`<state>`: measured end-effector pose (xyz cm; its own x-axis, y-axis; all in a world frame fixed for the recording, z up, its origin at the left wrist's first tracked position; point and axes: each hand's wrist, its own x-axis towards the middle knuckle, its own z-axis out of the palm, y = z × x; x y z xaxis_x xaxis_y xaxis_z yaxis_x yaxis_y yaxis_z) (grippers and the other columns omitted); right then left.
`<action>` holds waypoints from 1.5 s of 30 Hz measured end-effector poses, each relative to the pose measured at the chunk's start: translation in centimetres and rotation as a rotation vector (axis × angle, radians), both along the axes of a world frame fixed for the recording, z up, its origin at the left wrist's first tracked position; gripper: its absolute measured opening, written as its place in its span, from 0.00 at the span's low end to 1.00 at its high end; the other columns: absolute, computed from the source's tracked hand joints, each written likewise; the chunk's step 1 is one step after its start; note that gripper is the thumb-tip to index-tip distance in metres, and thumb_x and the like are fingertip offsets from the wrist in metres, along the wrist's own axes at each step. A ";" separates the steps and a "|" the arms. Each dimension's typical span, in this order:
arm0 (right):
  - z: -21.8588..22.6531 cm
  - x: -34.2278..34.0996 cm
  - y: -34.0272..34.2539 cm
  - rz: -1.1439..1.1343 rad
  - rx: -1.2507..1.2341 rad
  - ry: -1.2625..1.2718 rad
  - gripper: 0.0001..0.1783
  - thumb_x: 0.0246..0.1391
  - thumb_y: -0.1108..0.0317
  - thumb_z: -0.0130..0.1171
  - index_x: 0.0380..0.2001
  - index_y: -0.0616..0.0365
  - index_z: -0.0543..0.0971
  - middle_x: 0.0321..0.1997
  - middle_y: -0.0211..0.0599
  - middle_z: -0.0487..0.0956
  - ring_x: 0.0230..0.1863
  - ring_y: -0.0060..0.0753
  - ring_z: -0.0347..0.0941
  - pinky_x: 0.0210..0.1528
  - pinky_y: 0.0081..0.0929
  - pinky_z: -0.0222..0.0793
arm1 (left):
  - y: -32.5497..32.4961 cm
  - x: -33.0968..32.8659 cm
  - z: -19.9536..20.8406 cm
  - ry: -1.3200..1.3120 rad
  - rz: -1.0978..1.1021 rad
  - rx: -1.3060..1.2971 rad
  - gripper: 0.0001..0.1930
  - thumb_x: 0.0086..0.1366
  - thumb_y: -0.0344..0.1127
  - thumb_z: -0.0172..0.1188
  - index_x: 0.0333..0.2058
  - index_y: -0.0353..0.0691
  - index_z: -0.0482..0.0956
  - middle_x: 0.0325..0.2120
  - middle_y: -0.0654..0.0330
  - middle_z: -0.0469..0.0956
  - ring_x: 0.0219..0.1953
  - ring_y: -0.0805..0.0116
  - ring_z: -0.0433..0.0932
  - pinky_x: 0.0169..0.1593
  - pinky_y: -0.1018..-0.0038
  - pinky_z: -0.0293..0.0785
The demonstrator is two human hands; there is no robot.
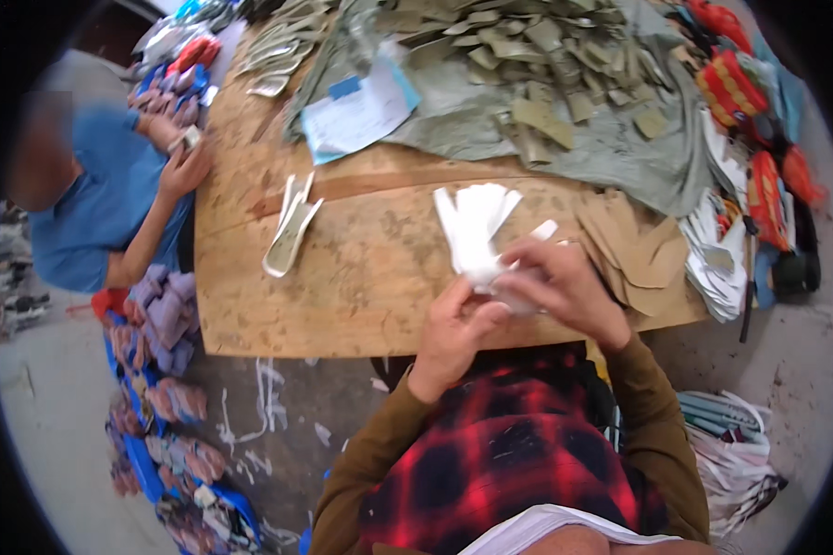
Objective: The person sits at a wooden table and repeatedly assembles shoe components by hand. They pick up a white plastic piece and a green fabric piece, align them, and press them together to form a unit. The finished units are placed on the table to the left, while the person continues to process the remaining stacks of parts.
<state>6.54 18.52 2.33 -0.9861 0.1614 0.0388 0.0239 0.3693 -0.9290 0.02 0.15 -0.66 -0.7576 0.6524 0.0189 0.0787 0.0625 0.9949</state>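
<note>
In front of me, a fan of white strips (477,220) lies flat at the table's near side, its gathered end between my hands. My left hand (455,331) is closed at the near end, thumb and fingers pinched together. My right hand (569,289) bends over the same end from the right, fingers curled on the white material and slightly blurred. Another short white strip end (546,230) sticks out past the right fingers. Just right of that hand, flat tan strips (634,250) lie overlapped near the table's edge.
Farther left rests a white-edged, olive curved piece (289,239). Olive-green pieces (528,55) are heaped on a grey-green cloth (472,139), beside a paper sheet (356,118). A co-worker in blue (111,194) handles something small at the left edge. Bundles (731,88) crowd the right side.
</note>
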 end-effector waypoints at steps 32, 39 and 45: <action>0.4 -1.6 8.1 -0.463 -0.597 0.112 0.12 0.60 0.68 0.59 0.44 0.61 0.74 0.37 0.32 0.80 0.29 0.21 0.75 0.29 0.21 0.69 | -0.2 -1.1 0.7 -1.041 0.015 0.522 0.18 0.74 0.39 0.48 0.56 0.35 0.69 0.55 0.55 0.73 0.52 0.69 0.76 0.58 0.72 0.75; 0.9 2.5 3.9 -0.414 -0.710 0.110 0.13 0.60 0.71 0.57 0.46 0.65 0.72 0.40 0.41 0.80 0.33 0.27 0.79 0.33 0.24 0.76 | 0.5 0.0 2.0 -1.138 -0.072 0.534 0.20 0.76 0.40 0.44 0.58 0.31 0.66 0.59 0.50 0.68 0.59 0.64 0.71 0.65 0.68 0.68; 2.3 3.3 2.3 -0.375 -0.651 0.064 0.13 0.57 0.71 0.57 0.45 0.65 0.73 0.37 0.40 0.81 0.31 0.26 0.78 0.33 0.23 0.75 | 0.2 0.2 3.2 -1.159 -0.094 0.566 0.21 0.76 0.40 0.40 0.58 0.29 0.64 0.61 0.47 0.66 0.62 0.59 0.68 0.66 0.66 0.67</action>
<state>9.79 20.86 4.64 -0.8596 0.4959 -0.1234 -0.0219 -0.2769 -0.9606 0.18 0.30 2.54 -0.4700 0.8208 -0.3247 -0.8613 -0.3460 0.3722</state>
